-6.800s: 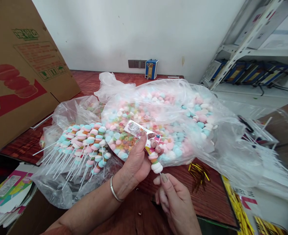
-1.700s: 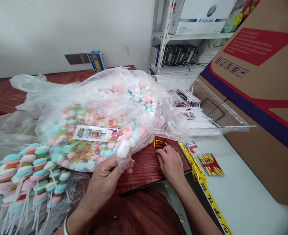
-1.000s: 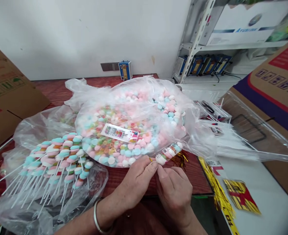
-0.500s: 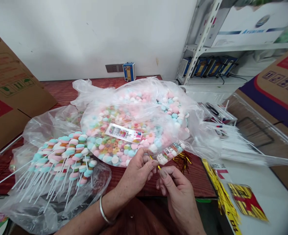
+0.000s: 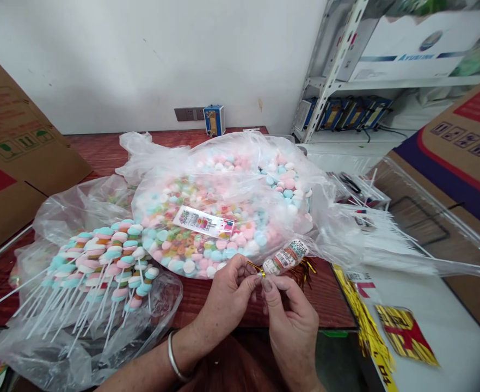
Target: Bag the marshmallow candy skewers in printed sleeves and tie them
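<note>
My left hand (image 5: 232,294) pinches one end of a gold twist tie (image 5: 263,272) between thumb and fingers. Thumb and index of my right hand (image 5: 291,316) press together on the tie's other side. The tie crosses at the gathered neck of a small printed clear packet (image 5: 287,256) holding marshmallow candy. That packet points away from me to the upper right. Just beyond my hands lies a big clear bag (image 5: 219,188) of pastel marshmallows and ring gummies, with a flat printed wrapper (image 5: 204,222) on top.
Several marshmallow skewers (image 5: 105,261) on white sticks lie on plastic at left. Gold twist ties (image 5: 305,272) lie behind the packet, more (image 5: 362,321) at the right edge beside a red-and-gold pack (image 5: 407,333). White sticks (image 5: 387,234) and cardboard boxes (image 5: 23,147) flank the table.
My hands have come closer together, and the gold tie now crosses at the packet's neck. The packet has rolled, showing more of its printed label. The view has shifted slightly.
</note>
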`<act>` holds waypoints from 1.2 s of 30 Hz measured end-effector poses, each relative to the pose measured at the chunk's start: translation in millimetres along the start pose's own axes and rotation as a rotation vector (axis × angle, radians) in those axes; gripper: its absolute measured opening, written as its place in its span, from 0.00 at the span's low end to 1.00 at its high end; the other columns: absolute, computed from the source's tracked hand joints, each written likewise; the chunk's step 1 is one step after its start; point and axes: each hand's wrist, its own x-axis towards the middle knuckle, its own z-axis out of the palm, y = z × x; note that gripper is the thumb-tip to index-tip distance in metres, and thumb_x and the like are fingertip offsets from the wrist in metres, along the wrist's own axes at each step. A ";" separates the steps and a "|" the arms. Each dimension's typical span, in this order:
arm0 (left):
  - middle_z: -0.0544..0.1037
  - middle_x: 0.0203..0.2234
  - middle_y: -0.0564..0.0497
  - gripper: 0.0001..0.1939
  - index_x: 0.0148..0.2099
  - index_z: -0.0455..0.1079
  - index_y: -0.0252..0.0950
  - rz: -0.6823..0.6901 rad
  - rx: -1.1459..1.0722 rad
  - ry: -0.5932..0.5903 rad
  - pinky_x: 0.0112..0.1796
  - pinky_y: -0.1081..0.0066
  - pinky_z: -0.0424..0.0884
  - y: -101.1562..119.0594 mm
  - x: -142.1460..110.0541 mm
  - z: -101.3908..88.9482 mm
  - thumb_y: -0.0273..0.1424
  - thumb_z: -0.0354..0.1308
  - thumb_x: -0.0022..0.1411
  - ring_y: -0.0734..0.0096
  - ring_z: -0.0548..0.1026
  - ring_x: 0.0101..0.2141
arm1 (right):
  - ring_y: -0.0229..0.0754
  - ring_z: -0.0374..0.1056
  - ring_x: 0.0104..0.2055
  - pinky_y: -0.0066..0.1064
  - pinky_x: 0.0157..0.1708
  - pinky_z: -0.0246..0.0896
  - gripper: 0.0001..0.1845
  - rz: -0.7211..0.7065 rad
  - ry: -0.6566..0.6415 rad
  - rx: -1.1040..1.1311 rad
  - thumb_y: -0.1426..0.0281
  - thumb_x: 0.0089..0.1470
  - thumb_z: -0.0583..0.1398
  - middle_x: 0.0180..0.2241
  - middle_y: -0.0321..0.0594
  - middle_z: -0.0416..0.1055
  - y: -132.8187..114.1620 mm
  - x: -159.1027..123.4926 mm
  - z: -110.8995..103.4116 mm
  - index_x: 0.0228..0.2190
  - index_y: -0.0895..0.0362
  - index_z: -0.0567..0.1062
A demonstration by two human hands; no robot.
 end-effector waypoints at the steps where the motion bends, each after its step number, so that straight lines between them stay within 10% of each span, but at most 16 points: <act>1: 0.71 0.24 0.55 0.05 0.33 0.64 0.38 0.062 0.101 0.031 0.29 0.72 0.64 -1.0 -2.1 -0.1 0.28 0.56 0.63 0.72 0.69 0.26 | 0.38 0.70 0.28 0.26 0.30 0.66 0.08 0.025 -0.009 -0.028 0.67 0.60 0.61 0.26 0.35 0.74 0.0 0.8 -0.9 0.30 0.55 0.77; 7: 0.80 0.33 0.48 0.10 0.43 0.74 0.39 0.479 0.542 0.079 0.37 0.70 0.71 -16.5 -11.2 -2.3 0.26 0.51 0.68 0.67 0.77 0.34 | 0.37 0.68 0.24 0.25 0.26 0.64 0.14 0.066 0.057 -0.178 0.64 0.60 0.61 0.22 0.35 0.72 3.4 3.1 -1.5 0.24 0.56 0.74; 13: 0.83 0.38 0.45 0.13 0.49 0.75 0.40 0.543 0.522 0.132 0.42 0.68 0.74 -18.9 -7.2 -1.7 0.26 0.53 0.67 0.63 0.80 0.39 | 0.38 0.70 0.26 0.26 0.28 0.65 0.11 0.018 0.055 -0.205 0.65 0.60 0.60 0.25 0.36 0.75 5.1 3.5 0.0 0.27 0.56 0.76; 18: 0.81 0.35 0.47 0.08 0.42 0.77 0.38 0.277 0.229 0.146 0.41 0.67 0.73 -7.0 -2.4 2.8 0.29 0.56 0.65 0.65 0.77 0.37 | 0.41 0.72 0.32 0.29 0.33 0.67 0.09 -0.026 0.020 -0.222 0.65 0.61 0.59 0.30 0.38 0.77 8.9 5.5 -0.3 0.32 0.55 0.77; 23: 0.68 0.21 0.57 0.12 0.38 0.72 0.33 -0.216 -0.579 0.019 0.20 0.80 0.55 -1.2 3.4 10.4 0.36 0.66 0.57 0.82 0.59 0.19 | 0.40 0.69 0.28 0.30 0.30 0.65 0.12 0.083 -0.025 -0.185 0.62 0.61 0.59 0.27 0.36 0.73 13.7 12.8 -2.4 0.28 0.55 0.72; 28: 0.63 0.23 0.58 0.13 0.35 0.69 0.31 -0.346 -0.931 -0.153 0.19 0.83 0.49 -0.8 3.7 11.7 0.33 0.69 0.55 0.87 0.53 0.19 | 0.44 0.73 0.40 0.34 0.41 0.69 0.15 0.094 -0.077 -0.051 0.62 0.57 0.63 0.40 0.41 0.77 12.2 28.0 -12.5 0.45 0.55 0.73; 31: 0.65 0.22 0.57 0.11 0.38 0.70 0.34 -0.260 -0.722 -0.177 0.18 0.81 0.51 -3.2 3.5 7.1 0.35 0.65 0.60 0.84 0.55 0.18 | 0.43 0.74 0.38 0.31 0.39 0.68 0.08 0.056 -0.217 -0.070 0.64 0.61 0.60 0.36 0.39 0.78 10.1 32.6 -18.9 0.38 0.55 0.77; 36: 0.78 0.36 0.46 0.10 0.46 0.75 0.38 0.327 0.140 -0.014 0.41 0.68 0.70 -4.6 3.4 -3.4 0.31 0.56 0.66 0.66 0.74 0.37 | 0.44 0.72 0.39 0.33 0.40 0.66 0.07 -0.263 -0.109 -0.344 0.70 0.62 0.58 0.35 0.41 0.77 7.9 27.4 -15.5 0.35 0.55 0.77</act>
